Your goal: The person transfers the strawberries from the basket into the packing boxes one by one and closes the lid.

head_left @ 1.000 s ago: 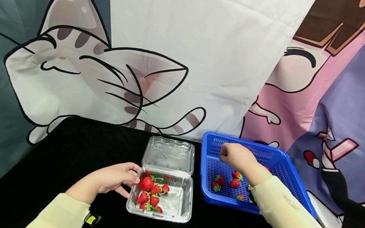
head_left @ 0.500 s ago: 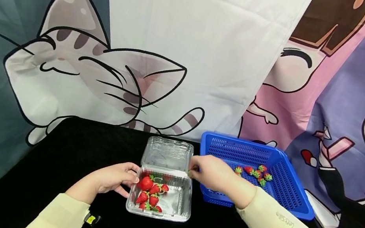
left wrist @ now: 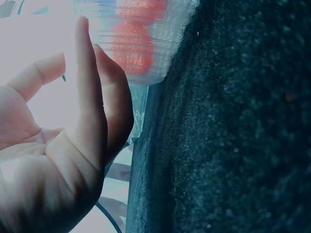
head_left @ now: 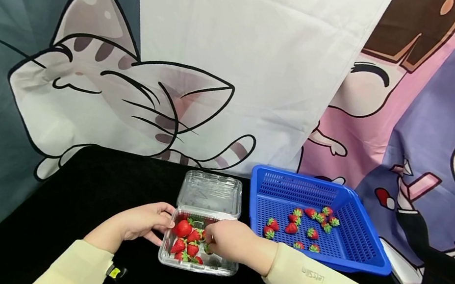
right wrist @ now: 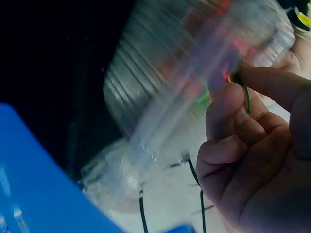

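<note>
Nearest the person, on the black cloth-covered table [head_left: 134,278], sits a clear, rectangular, hinged plastic box [head_left: 218,271]. The left hand [head_left: 139,222] holds its left rim, thumb over the edge and fingers along the outer wall; that light hold looks enough, since a harder squeeze could buckle the thin plastic. Over the box, the right hand [head_left: 235,243] has thumb and fingertip clamped on the green leafy top of a red strawberry [right wrist: 226,74], mostly hidden from me. I'd lower it into the bare right half, beside the red strawberries [head_left: 178,246] bunched at the left, and let go low so it neither drops nor rolls. Behind, the box's clear lid [head_left: 211,194] lies folded back, well out of the way. Off to the right, more leafy-topped strawberries [head_left: 291,228] lie scattered in the blue perforated plastic basket [head_left: 365,241].
</note>
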`<act>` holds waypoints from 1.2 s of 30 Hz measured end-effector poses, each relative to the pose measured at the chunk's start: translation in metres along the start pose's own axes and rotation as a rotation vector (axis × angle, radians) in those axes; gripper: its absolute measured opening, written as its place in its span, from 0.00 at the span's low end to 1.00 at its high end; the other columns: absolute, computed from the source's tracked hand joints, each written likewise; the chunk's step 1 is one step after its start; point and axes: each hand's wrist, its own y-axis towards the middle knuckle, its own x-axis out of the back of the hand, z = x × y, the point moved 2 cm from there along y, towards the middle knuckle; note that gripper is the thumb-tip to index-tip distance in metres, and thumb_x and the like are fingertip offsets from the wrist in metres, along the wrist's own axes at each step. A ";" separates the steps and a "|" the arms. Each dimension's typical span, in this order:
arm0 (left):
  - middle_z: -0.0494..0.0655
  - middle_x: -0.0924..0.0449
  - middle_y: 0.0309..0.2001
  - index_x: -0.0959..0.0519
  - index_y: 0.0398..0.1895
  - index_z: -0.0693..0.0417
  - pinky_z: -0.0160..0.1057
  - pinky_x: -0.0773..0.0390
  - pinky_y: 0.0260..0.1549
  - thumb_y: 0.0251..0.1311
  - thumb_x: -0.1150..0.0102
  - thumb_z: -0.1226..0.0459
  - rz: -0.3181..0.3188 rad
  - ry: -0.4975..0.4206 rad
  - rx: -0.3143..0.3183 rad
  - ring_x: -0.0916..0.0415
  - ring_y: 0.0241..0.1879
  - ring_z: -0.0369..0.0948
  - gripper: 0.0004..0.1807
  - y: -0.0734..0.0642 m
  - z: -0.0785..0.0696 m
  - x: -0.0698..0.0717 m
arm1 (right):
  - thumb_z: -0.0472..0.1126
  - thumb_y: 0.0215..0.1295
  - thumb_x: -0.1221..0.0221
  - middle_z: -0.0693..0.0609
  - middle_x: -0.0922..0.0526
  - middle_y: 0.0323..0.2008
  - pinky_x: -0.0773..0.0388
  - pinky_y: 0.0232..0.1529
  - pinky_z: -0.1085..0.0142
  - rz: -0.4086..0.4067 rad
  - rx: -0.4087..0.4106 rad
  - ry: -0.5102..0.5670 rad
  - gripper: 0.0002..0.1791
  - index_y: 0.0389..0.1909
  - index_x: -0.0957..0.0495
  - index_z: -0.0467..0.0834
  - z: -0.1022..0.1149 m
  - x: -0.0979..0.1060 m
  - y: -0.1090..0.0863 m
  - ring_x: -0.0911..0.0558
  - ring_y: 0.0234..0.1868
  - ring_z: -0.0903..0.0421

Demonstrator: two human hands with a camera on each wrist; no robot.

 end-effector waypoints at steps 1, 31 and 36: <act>0.55 0.19 0.45 0.38 0.60 0.67 0.51 0.15 0.36 0.63 0.43 0.66 0.000 0.000 -0.001 0.19 0.43 0.47 0.25 0.000 0.000 0.000 | 0.38 0.58 0.35 0.64 0.24 0.23 0.28 0.27 0.70 0.007 -0.002 -0.001 0.07 0.26 0.22 0.52 0.000 -0.003 0.002 0.27 0.23 0.66; 0.55 0.20 0.45 0.37 0.60 0.67 0.51 0.15 0.36 0.62 0.43 0.66 0.003 0.008 -0.008 0.19 0.43 0.47 0.25 -0.001 0.000 -0.001 | 0.42 0.58 0.34 0.63 0.22 0.24 0.27 0.22 0.66 -0.147 -0.038 -0.126 0.06 0.28 0.22 0.53 -0.002 -0.015 0.010 0.24 0.23 0.63; 0.55 0.19 0.45 0.38 0.60 0.68 0.51 0.15 0.36 0.64 0.43 0.66 0.010 0.002 -0.003 0.18 0.43 0.48 0.25 0.000 0.000 0.000 | 0.45 0.61 0.35 0.63 0.21 0.26 0.24 0.26 0.65 -0.155 -0.056 -0.091 0.04 0.30 0.21 0.53 -0.006 -0.005 0.009 0.22 0.26 0.63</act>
